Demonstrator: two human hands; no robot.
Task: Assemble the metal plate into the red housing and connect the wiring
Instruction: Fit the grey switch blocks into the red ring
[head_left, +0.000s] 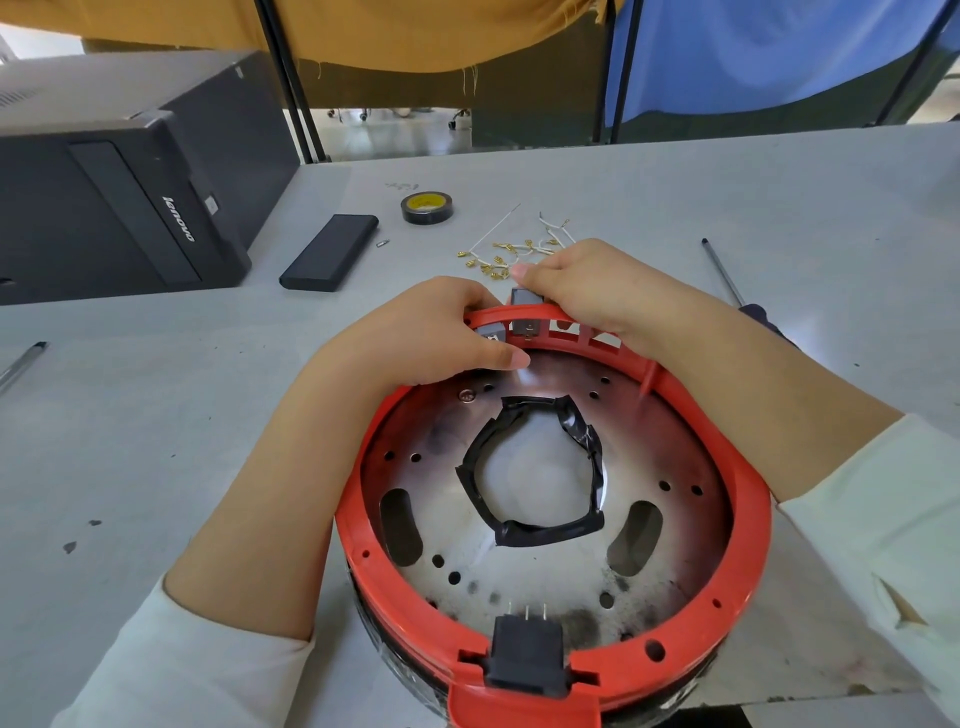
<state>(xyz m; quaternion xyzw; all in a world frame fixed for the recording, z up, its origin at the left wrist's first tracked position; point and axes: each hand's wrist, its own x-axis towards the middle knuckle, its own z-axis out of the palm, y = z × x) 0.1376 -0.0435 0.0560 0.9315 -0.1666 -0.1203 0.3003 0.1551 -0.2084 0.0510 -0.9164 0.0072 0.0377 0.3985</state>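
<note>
The round red housing lies on the table in front of me. Inside it sits the metal plate, with black tape round its centre hole. A black plug socket is set in the near rim. At the far rim, my left hand grips the rim, its thumb on the plate beside a grey switch block. My right hand pinches a second grey block standing in a rim slot. Loose white wires with brass terminals lie just beyond the hands.
A roll of black tape and a flat black box lie at the back. A black computer case fills the left rear. A screwdriver lies to the right, a pen at the left edge.
</note>
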